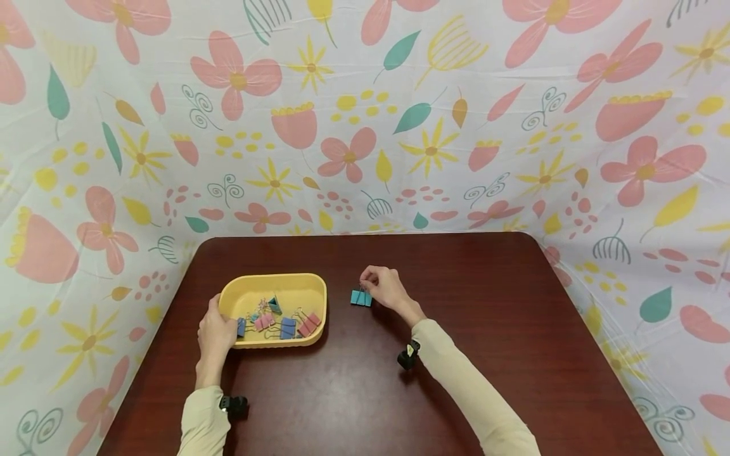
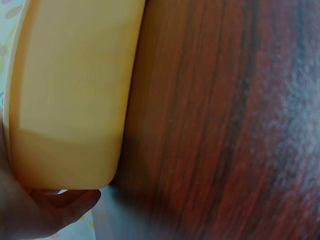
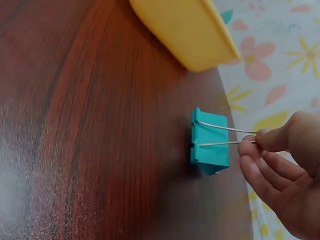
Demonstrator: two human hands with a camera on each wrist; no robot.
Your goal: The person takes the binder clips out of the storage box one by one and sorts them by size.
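My right hand (image 1: pixel 386 288) pinches the wire handle of a teal binder clip (image 1: pixel 361 297) between thumb and fingertips, to the right of a yellow tray (image 1: pixel 274 344). In the right wrist view the clip's teal body (image 3: pixel 212 137) hangs from the handle close to the table; whether it touches cannot be told. My left hand (image 1: pixel 217 329) grips the tray's left end, partly hiding a blue binder clip (image 1: pixel 241 327). Several more clips lie in the tray, among them a blue clip (image 1: pixel 288 328), a pink clip (image 1: pixel 308 325) and a dark teal clip (image 1: pixel 275 305).
The tray stands on the left part of a dark reddish wooden table (image 1: pixel 456 285). A floral cloth (image 1: pixel 399 95) hangs behind the table and along both sides. Each wrist wears a small black camera, one on the left (image 1: pixel 234 405) and one on the right (image 1: pixel 408 356).
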